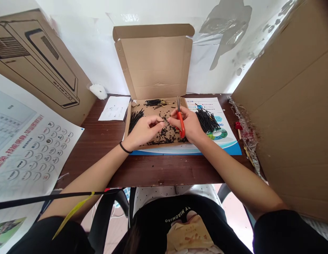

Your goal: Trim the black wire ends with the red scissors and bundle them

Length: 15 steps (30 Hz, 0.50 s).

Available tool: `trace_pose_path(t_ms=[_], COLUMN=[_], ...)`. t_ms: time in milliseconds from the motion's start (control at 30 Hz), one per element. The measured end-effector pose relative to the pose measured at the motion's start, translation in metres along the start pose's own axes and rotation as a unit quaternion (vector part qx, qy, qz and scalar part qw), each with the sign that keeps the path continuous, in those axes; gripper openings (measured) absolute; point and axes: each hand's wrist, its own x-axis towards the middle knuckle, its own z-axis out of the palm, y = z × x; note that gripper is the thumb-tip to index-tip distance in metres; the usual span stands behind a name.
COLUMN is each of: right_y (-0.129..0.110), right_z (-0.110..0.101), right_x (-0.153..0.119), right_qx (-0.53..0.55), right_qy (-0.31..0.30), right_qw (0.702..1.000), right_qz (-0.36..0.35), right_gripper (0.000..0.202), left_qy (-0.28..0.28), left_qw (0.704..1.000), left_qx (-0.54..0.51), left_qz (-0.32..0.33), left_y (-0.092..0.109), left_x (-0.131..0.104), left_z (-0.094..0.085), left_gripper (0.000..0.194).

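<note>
My left hand point(144, 131), with a black band at the wrist, is pinched over the open cardboard box point(157, 67), its fingertips on a small dark piece. Close to its fingertips is my right hand point(189, 123), which holds red-handled scissors point(181, 125) with the blades pointing up and away. Its thumb and forefinger meet near the same small piece. Black scraps point(166, 135) lie scattered in the box below both hands. Black sticks with gold-coloured ends point(156, 102) lie at the back of the box. One black bundle point(136, 118) is at the left, another point(207, 120) at the right.
White paper point(115, 108) with small bits lies left of the box. A printed sheet point(232, 146) is under the box on the brown table point(158, 171). Large cardboard point(293, 106) stands at the right, with crumpled clear plastic point(247, 135) and a red object point(238, 126) beside it.
</note>
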Motion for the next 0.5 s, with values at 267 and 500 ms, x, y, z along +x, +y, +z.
trace_pose_path(t_ms=[267,500], right_y=[0.005,0.003], right_z=[-0.017,-0.029], right_x=[-0.001,0.0], right_qx=[-0.349,-0.536], right_qy=[0.023,0.039], right_qw=[0.911,0.786], right_qz=[-0.219,-0.306], right_gripper=[0.023,0.034], left_qy=[0.106,0.134], left_qw=[0.989,0.984], left_qx=[0.101,0.108], left_qz=[0.029,0.043], left_y=[0.002,0.0], left_x=[0.001,0.001], left_z=[-0.014,-0.014], left_gripper=[0.033,0.024])
